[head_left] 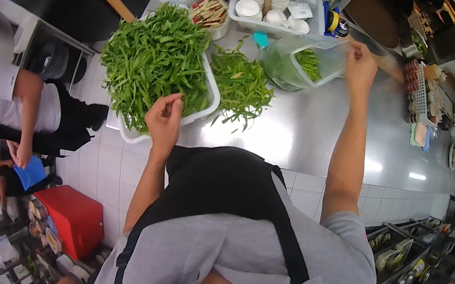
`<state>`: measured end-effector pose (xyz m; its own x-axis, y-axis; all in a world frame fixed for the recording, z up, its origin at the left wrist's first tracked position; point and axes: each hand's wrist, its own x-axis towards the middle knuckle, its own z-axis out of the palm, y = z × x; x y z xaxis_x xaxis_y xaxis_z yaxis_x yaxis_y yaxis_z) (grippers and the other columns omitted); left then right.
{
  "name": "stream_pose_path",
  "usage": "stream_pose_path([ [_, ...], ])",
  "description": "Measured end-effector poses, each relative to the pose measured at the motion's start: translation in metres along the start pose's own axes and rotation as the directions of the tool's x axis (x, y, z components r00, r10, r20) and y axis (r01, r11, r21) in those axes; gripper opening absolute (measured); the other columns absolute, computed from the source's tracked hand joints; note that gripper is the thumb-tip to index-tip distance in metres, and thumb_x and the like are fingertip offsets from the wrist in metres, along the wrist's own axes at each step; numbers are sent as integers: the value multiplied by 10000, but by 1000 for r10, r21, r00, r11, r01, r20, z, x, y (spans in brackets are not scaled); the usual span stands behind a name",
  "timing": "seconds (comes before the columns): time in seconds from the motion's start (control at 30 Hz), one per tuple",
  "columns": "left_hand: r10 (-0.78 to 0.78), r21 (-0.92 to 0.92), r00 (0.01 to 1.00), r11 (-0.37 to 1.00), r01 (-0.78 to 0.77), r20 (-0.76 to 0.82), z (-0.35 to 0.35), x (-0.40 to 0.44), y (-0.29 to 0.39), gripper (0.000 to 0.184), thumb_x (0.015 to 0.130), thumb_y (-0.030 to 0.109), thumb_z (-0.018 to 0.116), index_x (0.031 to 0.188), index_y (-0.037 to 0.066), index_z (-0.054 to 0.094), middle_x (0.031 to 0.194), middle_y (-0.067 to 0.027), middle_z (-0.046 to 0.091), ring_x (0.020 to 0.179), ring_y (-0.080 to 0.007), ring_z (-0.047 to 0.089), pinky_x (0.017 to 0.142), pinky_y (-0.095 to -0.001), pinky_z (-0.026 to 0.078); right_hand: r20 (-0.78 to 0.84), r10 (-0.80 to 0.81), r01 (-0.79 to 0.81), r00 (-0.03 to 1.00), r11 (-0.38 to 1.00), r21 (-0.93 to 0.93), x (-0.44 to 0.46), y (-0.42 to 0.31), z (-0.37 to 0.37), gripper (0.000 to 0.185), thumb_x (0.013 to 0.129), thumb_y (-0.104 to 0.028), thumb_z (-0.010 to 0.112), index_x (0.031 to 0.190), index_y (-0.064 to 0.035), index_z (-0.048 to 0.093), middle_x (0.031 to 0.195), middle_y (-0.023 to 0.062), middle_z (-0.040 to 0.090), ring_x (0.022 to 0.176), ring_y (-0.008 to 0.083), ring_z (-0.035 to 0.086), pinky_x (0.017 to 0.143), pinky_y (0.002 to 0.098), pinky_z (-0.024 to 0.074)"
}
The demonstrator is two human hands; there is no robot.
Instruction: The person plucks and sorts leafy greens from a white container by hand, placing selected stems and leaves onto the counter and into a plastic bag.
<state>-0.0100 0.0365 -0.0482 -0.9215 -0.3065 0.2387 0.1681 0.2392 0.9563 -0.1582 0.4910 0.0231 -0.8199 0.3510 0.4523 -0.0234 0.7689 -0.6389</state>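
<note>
My right hand pinches the edge of a translucent plastic container, which is tilted on the steel counter. Green stems show inside it. My left hand is at the near edge of a white basin, its fingers drawn together; whether anything is between them I cannot make out. Long leafy greens are heaped high in the basin. A smaller loose pile of the same greens lies on the counter between the basin and the container.
Behind the container stands a white basket of small stacked cups, beside a tub of wrapped sticks. A teal object touches the container's left side. A person with a blue item stands at left, near a red box.
</note>
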Motion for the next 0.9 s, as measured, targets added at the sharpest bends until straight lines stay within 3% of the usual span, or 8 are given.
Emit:
stream_pose_path([
  [0.23,37,105,953,994,-6,-301,-59,-9,21,195,985,44,657,1159,-35,696,897,-17,671,790,-58,601,698,-202,476,-71,-245,255,967,908,332,-29,-82,-42,195,971,-52,669,1149,9,720,1100,83,739,1024,155,673,940,290,519],
  [0.3,-5,81,930,996,37,-368,-78,-13,21,207,984,39,656,1172,-43,689,899,-16,674,788,-53,603,690,-199,474,45,-80,40,996,813,581,-58,-121,-36,176,965,-39,680,1128,12,726,1099,73,739,1023,142,671,941,259,509],
  [0.37,-40,98,913,991,87,-407,-89,-17,14,212,995,55,642,1178,-44,683,896,-15,676,777,-48,598,682,-193,470,210,-196,32,958,801,598,-85,-148,-16,167,959,-68,692,1110,-10,737,1063,59,743,970,127,673,905,256,515],
  [0.47,-83,75,906,989,125,-415,-91,-21,-5,210,1009,88,631,1171,-34,686,885,-23,684,754,-45,593,667,-190,466,635,-436,-6,638,821,571,-119,-189,35,183,932,-94,697,1098,-28,737,1011,71,737,899,154,678,827,282,525],
  [0.6,-15,161,907,983,91,-421,-82,-26,-20,239,1040,189,620,1099,-24,709,856,-38,697,698,-56,574,624,-202,448,732,-650,160,203,760,631,-174,-218,135,267,926,-82,643,1180,-36,710,1071,176,726,951,324,696,863,390,541],
  [0.77,-82,-10,864,996,88,-497,-88,-29,-13,244,1057,184,577,1092,-28,693,851,-57,692,671,-63,555,614,-211,449,825,-565,322,-19,778,539,-215,-241,213,336,911,-113,646,1235,-34,687,1132,211,714,1065,382,672,912,441,523],
  [0.87,-78,-133,802,991,-1,-592,-91,-26,-20,244,1076,171,509,1052,-31,644,838,-75,677,646,-80,555,584,-228,459,722,-684,232,-107,689,687,-220,-258,242,368,904,-258,685,1190,-29,712,1121,206,726,1089,380,681,965,451,525],
  [0.9,-92,-169,783,985,-18,-615,-93,-26,-21,239,1077,171,498,1031,-23,630,837,-80,677,643,-83,556,578,-231,461,787,-609,270,-95,746,609,-225,-269,242,395,884,-297,706,1163,-18,718,1116,221,723,1073,386,687,955,459,531],
])
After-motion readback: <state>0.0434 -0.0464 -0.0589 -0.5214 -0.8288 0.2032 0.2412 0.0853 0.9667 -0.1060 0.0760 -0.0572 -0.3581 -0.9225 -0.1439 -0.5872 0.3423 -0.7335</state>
